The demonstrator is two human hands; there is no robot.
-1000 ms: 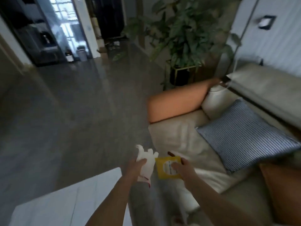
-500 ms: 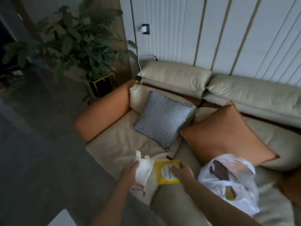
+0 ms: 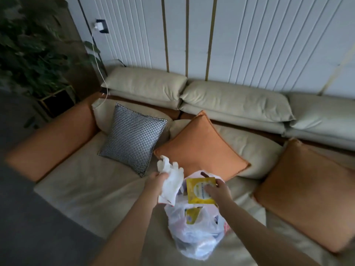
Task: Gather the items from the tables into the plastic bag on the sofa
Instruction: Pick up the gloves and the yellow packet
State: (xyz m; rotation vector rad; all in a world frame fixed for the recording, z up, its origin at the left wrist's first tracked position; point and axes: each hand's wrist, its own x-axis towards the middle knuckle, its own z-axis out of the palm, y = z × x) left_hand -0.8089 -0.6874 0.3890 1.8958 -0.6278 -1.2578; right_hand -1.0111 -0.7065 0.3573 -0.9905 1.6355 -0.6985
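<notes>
A white plastic bag (image 3: 194, 233) lies on the beige sofa (image 3: 99, 191), partly filled, with a yellow item visible through its side. My left hand (image 3: 156, 184) grips a crumpled white wrapper (image 3: 171, 179) just above the bag's left edge. My right hand (image 3: 218, 190) holds a yellow packet (image 3: 197, 190) with a white round label directly over the bag's mouth. Both hands sit close together above the bag.
A black-and-white checked cushion (image 3: 133, 138) and an orange cushion (image 3: 199, 148) lean behind the bag; another orange cushion (image 3: 307, 192) lies at the right. An orange armrest (image 3: 53, 141) ends the sofa on the left, with a potted plant (image 3: 28, 45) beyond it.
The view has swung right from the floor to the sofa. Both hands, still holding the wrapper and the packet, now sit over the plastic bag, which was out to the right before.
</notes>
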